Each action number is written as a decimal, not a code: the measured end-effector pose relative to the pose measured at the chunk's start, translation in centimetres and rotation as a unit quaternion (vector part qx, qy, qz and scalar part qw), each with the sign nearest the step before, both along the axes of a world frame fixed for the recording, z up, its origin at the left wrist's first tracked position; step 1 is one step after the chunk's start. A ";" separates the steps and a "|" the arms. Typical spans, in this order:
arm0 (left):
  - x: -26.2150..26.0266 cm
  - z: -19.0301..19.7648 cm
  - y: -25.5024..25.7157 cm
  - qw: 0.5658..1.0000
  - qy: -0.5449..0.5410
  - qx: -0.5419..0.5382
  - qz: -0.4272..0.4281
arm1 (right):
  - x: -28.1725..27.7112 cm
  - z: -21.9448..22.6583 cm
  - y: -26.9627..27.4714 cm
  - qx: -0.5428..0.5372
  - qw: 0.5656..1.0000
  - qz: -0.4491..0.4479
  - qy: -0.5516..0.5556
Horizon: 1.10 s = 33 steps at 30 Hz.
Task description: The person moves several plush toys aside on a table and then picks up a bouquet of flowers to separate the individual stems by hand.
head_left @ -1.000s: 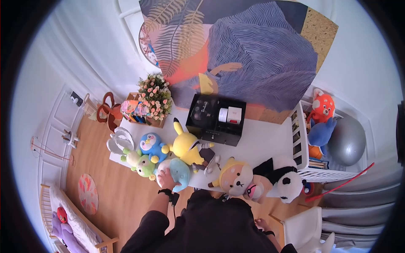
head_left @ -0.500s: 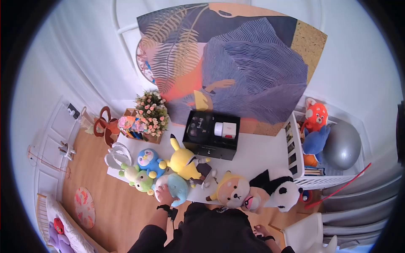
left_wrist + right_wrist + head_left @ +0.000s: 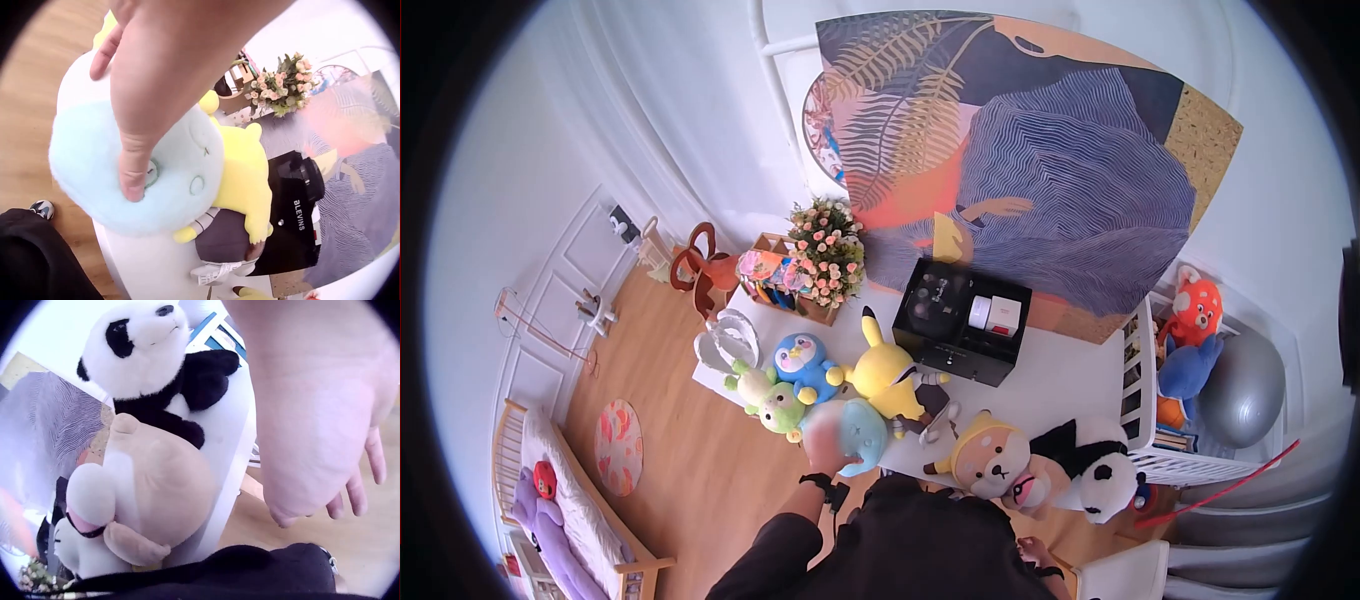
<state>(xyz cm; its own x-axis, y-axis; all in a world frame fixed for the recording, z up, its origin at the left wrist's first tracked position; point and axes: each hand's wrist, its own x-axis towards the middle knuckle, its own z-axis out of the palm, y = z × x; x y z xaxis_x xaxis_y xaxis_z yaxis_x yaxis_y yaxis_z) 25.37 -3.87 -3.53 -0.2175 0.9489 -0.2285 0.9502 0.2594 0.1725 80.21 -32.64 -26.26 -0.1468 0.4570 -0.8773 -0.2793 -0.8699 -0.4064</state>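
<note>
My left hand (image 3: pixel 828 448), blurred, rests on a pale blue and white round plush toy (image 3: pixel 864 430) at the table's near edge. In the left wrist view the thumb (image 3: pixel 133 169) lies straight on its blue face beside a stitched eye. Most of the other fingers are hidden by the hand. Touching or close around this plush are a green plush (image 3: pixel 780 408), a blue penguin plush (image 3: pixel 804 365) and a yellow plush (image 3: pixel 882 378) with a pointed black-tipped ear. My right hand (image 3: pixel 319 425) hangs beside the table with loosely bent fingers, holding nothing.
Shiba plush (image 3: pixel 992 450), a tan plush (image 3: pixel 165 481) and a panda plush (image 3: pixel 1100 470) line the front right. Behind them on the white table (image 3: pixel 1070 385) are a black box (image 3: pixel 960 360) and a flower bunch (image 3: pixel 828 250). A white crib (image 3: pixel 1140 380) stands right.
The head view has swung, so the scene sits further right in it. My left hand stays on the pale blue plush and has become blurred. The right hand still hangs low.
</note>
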 end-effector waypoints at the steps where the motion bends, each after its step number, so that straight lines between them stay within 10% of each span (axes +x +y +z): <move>1: -0.3 0.5 -0.3 1.000 -0.014 0.012 -0.012 | 0.2 0.8 0.6 0.000 1.000 0.005 -0.001; 7: -1.6 0.9 -3.7 0.995 -0.048 0.089 -0.006 | 0.0 6.3 3.6 -0.069 0.995 0.069 0.009; 10: -1.9 0.9 -5.2 0.996 -0.028 0.088 -0.008 | -2.7 9.8 4.3 -0.049 0.961 0.152 -0.226; 13: -2.0 1.8 -6.4 0.998 -0.024 0.056 0.001 | 2.4 0.4 -2.5 -0.047 0.978 0.140 -0.149; 15: -2.5 2.1 -7.1 0.999 -0.024 0.043 -0.002 | 3.1 -5.7 -2.9 -0.052 0.941 0.004 0.336; 16: -3.0 2.2 -7.4 0.999 -0.020 0.040 0.001 | 1.9 -4.7 -3.0 -0.056 0.939 0.006 0.339; 18: -4.2 2.3 -7.5 0.999 -0.029 0.030 0.006 | -1.7 -0.3 -2.1 -0.085 0.989 0.094 -0.081; 22: -7.9 1.0 -8.0 0.998 -0.040 -0.027 0.030 | -4.9 3.5 -0.9 -0.054 0.980 0.131 -0.139; 28: -14.8 -1.0 -8.6 0.974 -0.144 -0.156 0.075 | -6.2 -3.1 -0.5 0.009 0.979 0.205 -0.016; 33: -25.1 -7.2 -10.6 0.952 -0.150 -0.251 0.091 | -10.5 -7.1 1.5 -0.025 0.999 0.040 0.006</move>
<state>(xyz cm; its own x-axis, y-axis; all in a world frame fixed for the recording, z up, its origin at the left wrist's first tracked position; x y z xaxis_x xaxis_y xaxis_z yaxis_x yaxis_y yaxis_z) 0.28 -14.45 -10.76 -0.2206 0.6565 -0.7214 0.8097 0.5356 0.2397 69.75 -31.14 -33.39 -0.1922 0.3987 -0.8967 -0.2123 -0.9090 -0.3587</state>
